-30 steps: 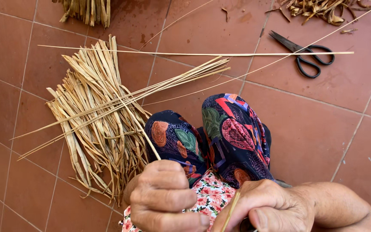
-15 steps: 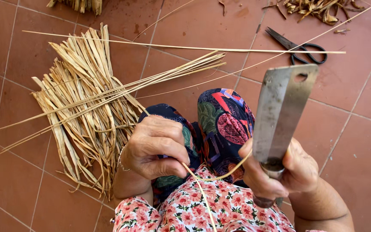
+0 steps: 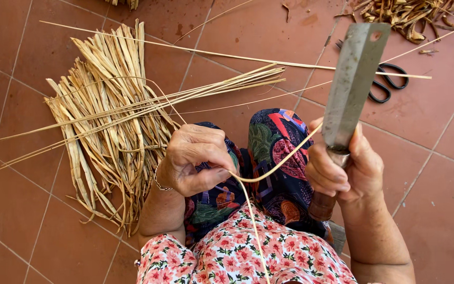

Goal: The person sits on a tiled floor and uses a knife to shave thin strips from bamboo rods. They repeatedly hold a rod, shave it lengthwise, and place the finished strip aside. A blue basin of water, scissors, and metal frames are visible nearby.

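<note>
Here I pinch the thin strip tight in my left hand so it bows taut against the cleaver, which my right hand grips fully closed, above my knees.

Home craft spot, floor-level weaving work. Terracotta tiled floor, dried strip pile at 9 o'clock, scissors at 2, scrap heap at 1.
</note>
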A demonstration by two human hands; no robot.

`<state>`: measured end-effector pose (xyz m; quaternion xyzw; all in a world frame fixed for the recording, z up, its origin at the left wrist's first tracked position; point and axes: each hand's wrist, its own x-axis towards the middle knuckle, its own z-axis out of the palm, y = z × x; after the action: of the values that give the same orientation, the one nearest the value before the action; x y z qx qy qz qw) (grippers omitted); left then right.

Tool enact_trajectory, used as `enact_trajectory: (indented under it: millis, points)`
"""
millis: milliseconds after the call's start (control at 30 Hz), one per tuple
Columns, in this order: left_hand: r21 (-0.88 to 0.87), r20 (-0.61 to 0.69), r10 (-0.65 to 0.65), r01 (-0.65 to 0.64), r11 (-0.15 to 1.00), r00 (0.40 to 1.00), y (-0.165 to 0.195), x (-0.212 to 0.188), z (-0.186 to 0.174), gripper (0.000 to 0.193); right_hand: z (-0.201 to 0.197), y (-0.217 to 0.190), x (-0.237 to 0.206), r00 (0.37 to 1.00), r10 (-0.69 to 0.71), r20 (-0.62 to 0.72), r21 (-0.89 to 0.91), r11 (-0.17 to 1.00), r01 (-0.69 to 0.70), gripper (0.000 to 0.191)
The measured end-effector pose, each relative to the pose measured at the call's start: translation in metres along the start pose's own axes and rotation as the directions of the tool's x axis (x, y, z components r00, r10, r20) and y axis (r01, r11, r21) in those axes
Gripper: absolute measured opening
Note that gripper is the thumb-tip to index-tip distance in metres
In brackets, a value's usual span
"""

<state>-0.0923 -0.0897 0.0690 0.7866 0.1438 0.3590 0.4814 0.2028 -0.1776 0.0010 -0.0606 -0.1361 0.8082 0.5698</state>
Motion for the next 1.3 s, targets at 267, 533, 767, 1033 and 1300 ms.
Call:
enact_trajectory:
  millis: [267, 533, 767, 1033, 1300]
  points:
    - [-0.061, 0.04, 0.045, -0.043, 0.997, 0.998, -0.013, -0.002, -0.004, 0.011, -0.028, -0.006, 0.011, 0.999, 0.016, -0.032, 0.011, 1.0, -0.016, 0.056]
    - [0.535, -0.213, 0.065, 0.061, 0.843, 0.975, -0.016, -0.013, 0.006, 0.013, -0.048, -0.01, 0.031, 1.0, 0.019, 0.021, 0.134, 0.991, -0.021, 0.055]
    - [0.054, -0.225, -0.082, 0.097, 0.994, 0.971, -0.044, -0.022, 0.006, 0.009, -0.064, -0.014, 0.039, 0.999, -0.029, 0.038, 0.086, 0.996, 0.026, 0.051]
    - [-0.04, -0.196, -0.148, 0.143, 0.989, 0.969, -0.047, -0.018, 0.001, 0.005, -0.085, -0.015, 0.053, 0.999, -0.036, -0.021, -0.021, 0.999, 0.036, 0.051]
    - [-0.037, -0.179, -0.146, 0.141, 0.989, 0.973, -0.063, -0.015, -0.002, 0.013, -0.115, -0.024, 0.067, 0.999, -0.033, -0.019, 0.005, 0.999, 0.033, 0.051]
